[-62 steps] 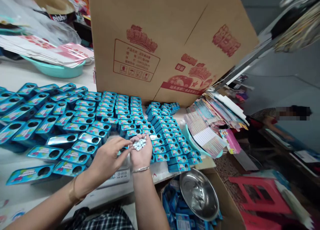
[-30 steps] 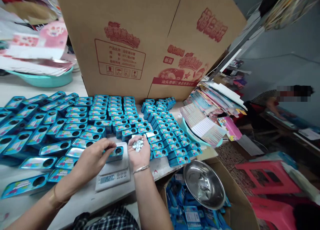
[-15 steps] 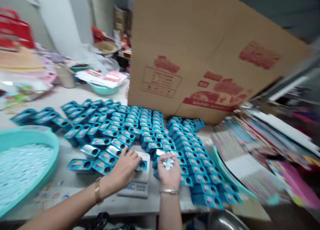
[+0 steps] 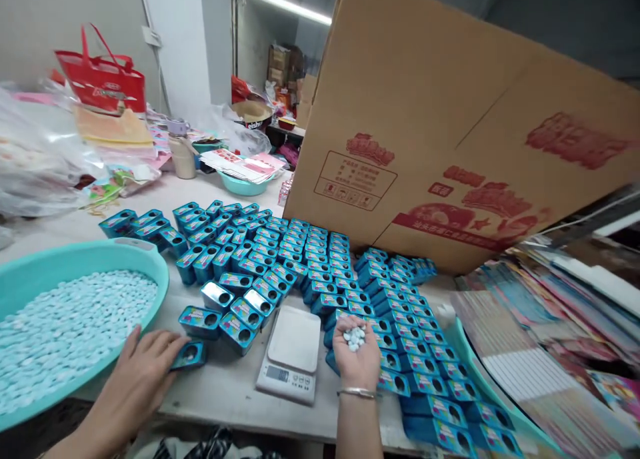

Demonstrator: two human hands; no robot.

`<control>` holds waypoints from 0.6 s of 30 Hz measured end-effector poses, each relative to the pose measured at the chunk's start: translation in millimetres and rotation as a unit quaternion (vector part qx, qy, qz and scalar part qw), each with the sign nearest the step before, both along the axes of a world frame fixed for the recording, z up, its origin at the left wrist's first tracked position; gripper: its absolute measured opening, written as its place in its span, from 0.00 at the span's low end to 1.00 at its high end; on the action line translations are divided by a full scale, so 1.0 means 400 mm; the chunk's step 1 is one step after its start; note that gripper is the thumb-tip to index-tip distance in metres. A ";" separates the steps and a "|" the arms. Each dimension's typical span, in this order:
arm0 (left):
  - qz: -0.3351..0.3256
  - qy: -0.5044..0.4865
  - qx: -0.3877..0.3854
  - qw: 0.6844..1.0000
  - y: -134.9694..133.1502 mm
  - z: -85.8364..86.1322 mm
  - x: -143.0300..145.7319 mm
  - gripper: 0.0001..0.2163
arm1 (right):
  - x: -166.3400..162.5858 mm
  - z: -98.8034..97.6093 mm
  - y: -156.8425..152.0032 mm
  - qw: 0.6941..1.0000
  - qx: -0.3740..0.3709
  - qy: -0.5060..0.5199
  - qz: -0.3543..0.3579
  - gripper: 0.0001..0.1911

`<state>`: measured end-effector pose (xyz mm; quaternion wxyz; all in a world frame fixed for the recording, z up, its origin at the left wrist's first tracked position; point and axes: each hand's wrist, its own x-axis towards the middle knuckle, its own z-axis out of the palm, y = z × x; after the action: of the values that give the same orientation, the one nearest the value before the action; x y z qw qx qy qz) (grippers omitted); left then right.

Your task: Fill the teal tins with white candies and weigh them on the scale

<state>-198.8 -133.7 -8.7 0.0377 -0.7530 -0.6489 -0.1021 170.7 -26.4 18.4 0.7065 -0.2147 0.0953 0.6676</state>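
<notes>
Though pale, tablets (image 4: 355,339) faintly bluish in the right hand (image 4: 360,367).

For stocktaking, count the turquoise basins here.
3 clearly: the large basin beside the left hand, the small basin under papers at the back, and a basin beneath stacked sheets at right. A partly hidden greenish bowl may be another.

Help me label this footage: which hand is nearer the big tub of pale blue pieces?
Left: the left hand is right beside the tub; the right hand is farther off, past the scale.
</notes>
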 end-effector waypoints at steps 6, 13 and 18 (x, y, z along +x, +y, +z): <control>0.020 0.054 0.033 0.998 0.098 0.025 0.007 0.15 | -0.029 0.021 0.013 0.999 -0.014 0.050 0.007 0.09; 0.055 0.132 0.031 0.989 0.191 0.045 -0.007 0.16 | -0.011 0.014 0.005 1.000 0.014 0.004 0.002 0.11; 0.035 0.068 0.041 0.996 0.203 0.053 -0.040 0.17 | 0.001 0.016 0.004 0.999 0.013 0.030 -0.013 0.12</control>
<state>-214.9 -52.4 12.3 0.1163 -0.7331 -0.6658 -0.0757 171.1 -24.9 24.7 0.7144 -0.1842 0.1107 0.6660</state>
